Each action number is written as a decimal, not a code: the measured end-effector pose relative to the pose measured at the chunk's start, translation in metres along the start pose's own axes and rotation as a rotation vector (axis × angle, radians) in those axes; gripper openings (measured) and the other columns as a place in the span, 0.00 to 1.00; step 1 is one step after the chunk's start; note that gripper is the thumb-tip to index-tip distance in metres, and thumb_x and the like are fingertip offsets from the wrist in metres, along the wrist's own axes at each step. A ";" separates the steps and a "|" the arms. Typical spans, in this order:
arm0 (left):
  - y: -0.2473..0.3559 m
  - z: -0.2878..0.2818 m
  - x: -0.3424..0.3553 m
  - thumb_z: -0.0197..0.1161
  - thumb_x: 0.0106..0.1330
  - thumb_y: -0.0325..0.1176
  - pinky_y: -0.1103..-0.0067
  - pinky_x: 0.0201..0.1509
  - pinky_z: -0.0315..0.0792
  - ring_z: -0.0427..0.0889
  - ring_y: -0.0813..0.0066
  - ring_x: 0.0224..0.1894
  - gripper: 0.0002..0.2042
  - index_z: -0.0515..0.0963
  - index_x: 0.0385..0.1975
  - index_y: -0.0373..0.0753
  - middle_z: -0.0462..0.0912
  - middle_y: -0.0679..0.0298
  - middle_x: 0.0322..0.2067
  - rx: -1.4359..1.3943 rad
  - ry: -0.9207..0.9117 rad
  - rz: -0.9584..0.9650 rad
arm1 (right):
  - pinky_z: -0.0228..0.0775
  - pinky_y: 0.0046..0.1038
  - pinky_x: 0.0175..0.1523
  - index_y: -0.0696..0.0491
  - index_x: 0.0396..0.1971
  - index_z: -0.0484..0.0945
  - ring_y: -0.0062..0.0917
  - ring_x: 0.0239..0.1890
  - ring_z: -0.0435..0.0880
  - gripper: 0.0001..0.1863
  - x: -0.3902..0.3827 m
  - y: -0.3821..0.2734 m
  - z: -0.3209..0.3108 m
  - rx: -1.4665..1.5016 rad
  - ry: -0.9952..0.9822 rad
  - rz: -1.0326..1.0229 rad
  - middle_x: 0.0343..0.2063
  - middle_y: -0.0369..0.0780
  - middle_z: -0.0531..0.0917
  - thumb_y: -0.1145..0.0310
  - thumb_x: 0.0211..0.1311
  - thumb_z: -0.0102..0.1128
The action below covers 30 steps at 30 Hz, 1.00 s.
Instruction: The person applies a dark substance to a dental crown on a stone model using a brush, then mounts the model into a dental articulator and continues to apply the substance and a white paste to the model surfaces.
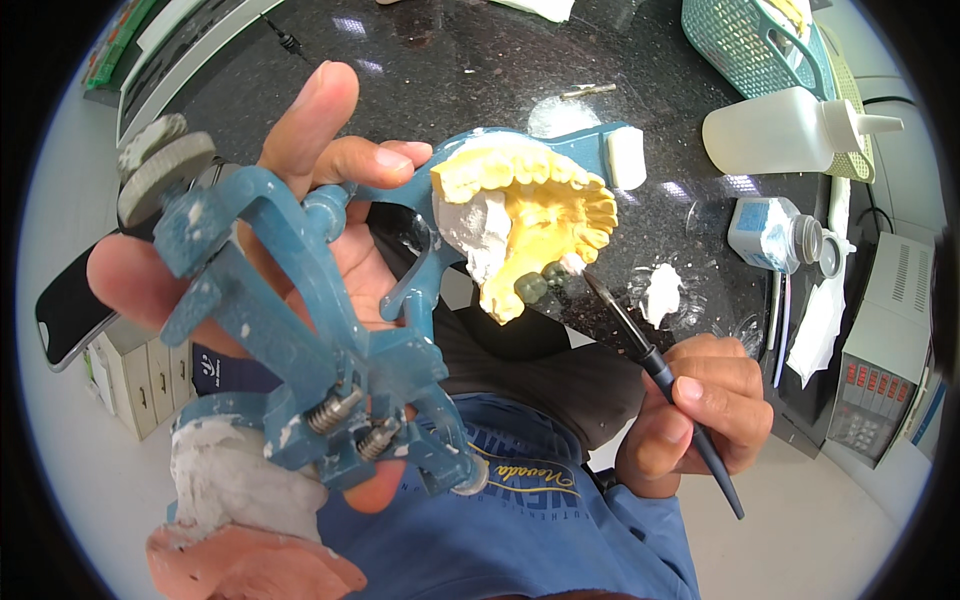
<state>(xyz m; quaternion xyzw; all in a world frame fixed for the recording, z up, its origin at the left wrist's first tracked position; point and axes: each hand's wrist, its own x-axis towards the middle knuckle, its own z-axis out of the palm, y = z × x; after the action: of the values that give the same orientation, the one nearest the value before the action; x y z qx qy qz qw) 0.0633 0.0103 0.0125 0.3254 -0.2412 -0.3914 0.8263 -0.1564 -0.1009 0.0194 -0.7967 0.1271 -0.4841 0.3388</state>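
My left hand (352, 255) is wrapped round a blue dental articulator (325, 365), tilted open. One arm of it bears a yellow dental cast (560, 225) set in white plaster (470, 225), teeth showing. From the other arm, at lower left, hangs a pinkish cast (250, 560) on plaster. Dark green tooth shapes (533, 288) sit on the near side of the yellow cast, beside a small white tooth-like lump (573, 262). Pinched in the fingers of my right hand (710, 405) is a slim dark-handled brush (655, 365); its tip is at the white lump.
On the dark speckled worktop lie a white powdery patch (662, 295) and a squeeze bottle (765, 132). A small blue-labelled bottle (768, 235) stands nearer. A teal basket (735, 55) is at the far right, a grey device (885, 345) at the right, a phone (75, 300) at the left.
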 end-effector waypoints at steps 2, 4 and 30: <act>-0.003 -0.008 0.007 0.23 0.61 0.73 0.53 0.58 0.63 0.73 0.42 0.53 0.47 0.79 0.46 0.34 0.59 0.32 0.60 0.016 -0.101 0.005 | 0.69 0.20 0.20 0.59 0.33 0.74 0.23 0.18 0.76 0.11 0.001 -0.001 0.000 -0.007 -0.006 0.003 0.21 0.39 0.75 0.79 0.46 0.59; -0.021 -0.014 0.026 0.23 0.61 0.73 0.54 0.59 0.62 0.73 0.42 0.53 0.47 0.79 0.46 0.34 0.60 0.32 0.60 -0.146 -0.331 0.194 | 0.70 0.20 0.20 0.59 0.33 0.74 0.23 0.18 0.76 0.12 0.003 0.000 -0.001 0.008 -0.015 -0.015 0.21 0.39 0.75 0.80 0.45 0.60; -0.005 -0.007 0.017 0.38 0.53 0.73 0.57 0.58 0.64 0.73 0.46 0.52 0.44 0.66 0.56 0.38 0.58 0.33 0.60 0.085 -0.140 0.180 | 0.71 0.21 0.22 0.59 0.34 0.74 0.25 0.19 0.77 0.12 0.002 -0.006 -0.005 0.029 0.000 -0.030 0.22 0.40 0.76 0.79 0.48 0.63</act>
<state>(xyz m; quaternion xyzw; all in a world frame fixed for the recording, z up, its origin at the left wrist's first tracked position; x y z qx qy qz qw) 0.0752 -0.0031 0.0070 0.3090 -0.3429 -0.3267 0.8247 -0.1600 -0.0992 0.0264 -0.7934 0.1081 -0.4910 0.3431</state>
